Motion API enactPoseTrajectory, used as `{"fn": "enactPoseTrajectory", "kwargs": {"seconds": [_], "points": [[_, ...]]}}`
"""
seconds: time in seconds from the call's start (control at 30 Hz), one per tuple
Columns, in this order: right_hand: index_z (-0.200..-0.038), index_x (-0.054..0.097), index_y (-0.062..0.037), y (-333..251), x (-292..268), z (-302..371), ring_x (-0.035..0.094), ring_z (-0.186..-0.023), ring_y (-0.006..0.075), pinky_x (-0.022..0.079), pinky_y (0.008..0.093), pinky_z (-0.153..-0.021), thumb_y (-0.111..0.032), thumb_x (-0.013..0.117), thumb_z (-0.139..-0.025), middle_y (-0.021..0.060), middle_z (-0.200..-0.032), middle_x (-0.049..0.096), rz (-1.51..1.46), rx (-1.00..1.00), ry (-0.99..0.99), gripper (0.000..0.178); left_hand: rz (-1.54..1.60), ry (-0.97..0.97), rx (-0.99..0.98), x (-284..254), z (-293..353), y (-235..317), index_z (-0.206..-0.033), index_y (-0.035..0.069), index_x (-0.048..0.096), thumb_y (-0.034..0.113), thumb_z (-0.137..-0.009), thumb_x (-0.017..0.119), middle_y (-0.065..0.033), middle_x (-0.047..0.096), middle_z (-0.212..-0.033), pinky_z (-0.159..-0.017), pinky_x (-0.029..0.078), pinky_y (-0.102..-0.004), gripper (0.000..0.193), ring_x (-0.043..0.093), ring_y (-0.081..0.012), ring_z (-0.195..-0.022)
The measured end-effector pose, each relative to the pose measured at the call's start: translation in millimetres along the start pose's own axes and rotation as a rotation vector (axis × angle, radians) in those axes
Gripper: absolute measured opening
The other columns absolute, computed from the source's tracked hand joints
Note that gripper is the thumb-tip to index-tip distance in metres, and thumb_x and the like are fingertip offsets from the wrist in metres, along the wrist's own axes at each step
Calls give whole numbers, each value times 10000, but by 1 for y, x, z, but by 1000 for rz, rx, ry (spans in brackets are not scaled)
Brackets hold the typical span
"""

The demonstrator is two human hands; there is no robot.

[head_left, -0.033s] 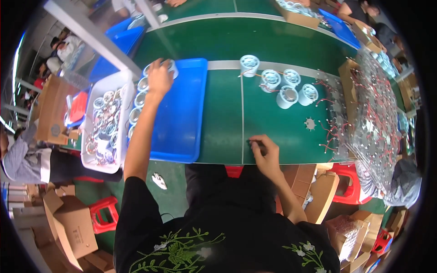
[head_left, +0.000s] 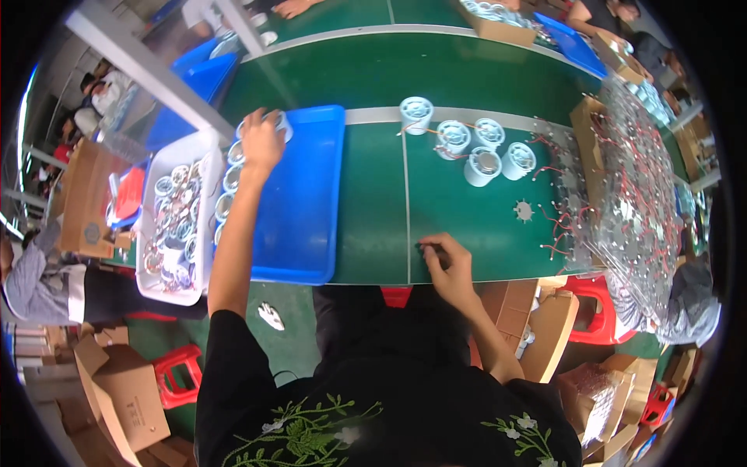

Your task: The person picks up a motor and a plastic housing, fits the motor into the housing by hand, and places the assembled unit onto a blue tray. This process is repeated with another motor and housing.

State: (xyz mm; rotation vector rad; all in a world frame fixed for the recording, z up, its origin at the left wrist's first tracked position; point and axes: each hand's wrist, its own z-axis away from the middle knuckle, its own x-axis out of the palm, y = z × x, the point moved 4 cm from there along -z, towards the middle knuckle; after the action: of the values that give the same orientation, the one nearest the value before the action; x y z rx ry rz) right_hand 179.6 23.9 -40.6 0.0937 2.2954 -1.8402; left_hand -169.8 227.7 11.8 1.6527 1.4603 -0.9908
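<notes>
My left hand reaches over the far-left corner of a blue tray, its fingers curled round a light blue cylindrical housing that they partly cover. A row of similar housings runs along the tray's left side, partly behind my forearm. Near the front table edge, my right hand hovers or rests with thumb and forefinger drawn together; whatever they hold is too small to make out. Beyond it stand several light blue housings with thin wires, and a small toothed disc lies to their right.
Left of the tray, a white bin is filled with wired round parts. At right, clear plastic sheets carry flat parts with red wires beside a cardboard box. A metal post slants at far left. Other people work around.
The whole view has shifted slightly, so the table things sit a little further left. Both hands keep nearly the same places and poses.
</notes>
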Motion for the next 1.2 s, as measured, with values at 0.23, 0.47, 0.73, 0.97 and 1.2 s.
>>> {"fn": "enactPoseTrajectory", "kwargs": {"seconds": [0.23, 0.47, 0.73, 0.97, 1.2], "points": [[-994, 632, 29, -21, -18, 13, 627, -815, 142, 498, 242, -660, 54, 539, -891, 97, -902, 642, 13, 5, 84, 141, 123, 216, 125, -44, -6, 122, -1221, 61, 603, 111, -791, 674, -178, 522, -1275, -996, 395, -481, 438, 457, -390, -1202], [-967, 649, 7, -141, -103, 23, 647, -719, 211, 509, 281, -623, 46, 580, -843, 126, -862, 661, 331, -255, 1, 147, 493, -122, 594, -24, -52, 230, -1201, 57, 620, 61, -792, 613, -185, 527, -1311, -1014, 392, -457, 410, 468, -370, -1225], [-971, 666, -4, -185, -303, 9, 571, -669, 100, 461, 262, -609, -70, 620, -871, 71, -855, 683, 1040, -43, 634, 129, 549, -614, 492, 13, -70, 201, -1161, 43, 645, 19, -778, 579, -222, 654, -1085, -890, 486, -419, 389, 626, -377, -1031], [-1007, 665, -27, -145, -286, 11, 642, -741, 233, 493, 361, -662, -152, 653, -877, 94, -879, 676, 1309, -88, 500, 181, 468, -570, 298, -25, -18, 162, -1092, 17, 669, 42, -765, 627, -211, 683, -1001, -838, 505, -399, 330, 660, -380, -921], [-1010, 645, -36, -133, -241, 26, 641, -793, 300, 499, 372, -711, -183, 711, -839, 111, -945, 661, 1493, 23, 575, 235, 570, -633, 435, -74, 54, 183, -1104, 34, 664, 41, -807, 633, -184, 666, -1015, -814, 497, -419, 298, 639, -375, -925]]}}
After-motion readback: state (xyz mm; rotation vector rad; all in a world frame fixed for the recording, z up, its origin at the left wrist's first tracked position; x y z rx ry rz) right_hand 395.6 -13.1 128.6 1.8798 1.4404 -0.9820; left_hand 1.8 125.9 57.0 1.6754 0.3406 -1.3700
